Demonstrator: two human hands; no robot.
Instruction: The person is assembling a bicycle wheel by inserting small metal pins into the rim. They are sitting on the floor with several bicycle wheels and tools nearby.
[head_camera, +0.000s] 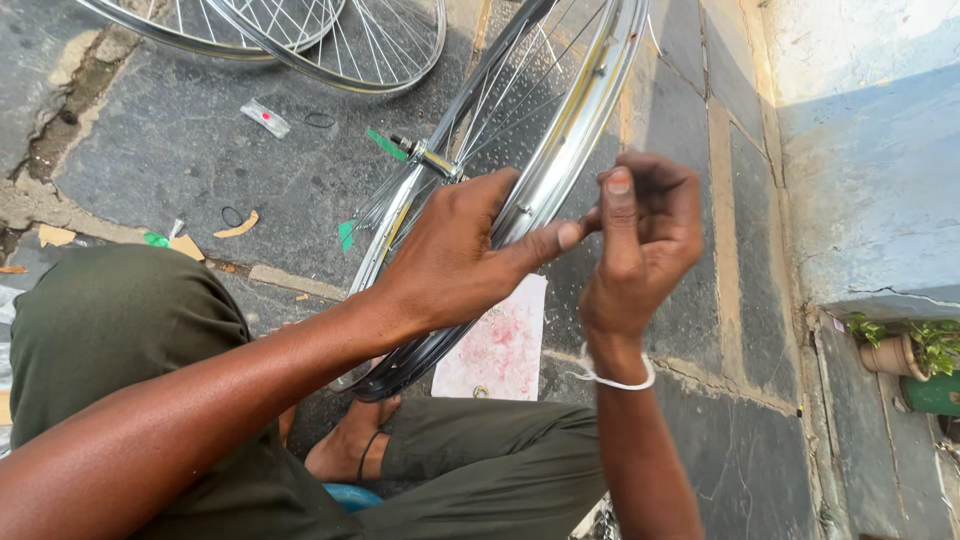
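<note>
The left hand (455, 262) lies over the rim of a silver bicycle wheel (560, 140), palm down and fingers curled around the metal, thumb stretched out to the right. The right hand (640, 235) is just beside it, fingers bunched into a narrow pinch against the tip of that thumb; whether anything small sits in the pinch cannot be told. A white band (615, 378) circles the right wrist.

The wheel stands tilted, its near edge down by the person's bare foot (345, 445) and its far edge running out of the top of the view. Its hub and axle (430, 158) show just left of the left hand, spokes fanning out from it.

At the right edge, near the foot of a pale blue wall (870, 180), a clay pot (890, 355) holds a small leafy plant (935, 345), and a green container (935, 393) lies beside it; its contents are hidden.

The ground is dark grey stone paving (190, 150) with pale joints. A white sheet with pink marks (500, 345) lies under the wheel's near edge. Further left are scraps of card, green bits (386, 144), a small clear packet (265, 118) and thin black rings (320, 120). Two more spoked wheels (330, 35) lie at the far left.
</note>
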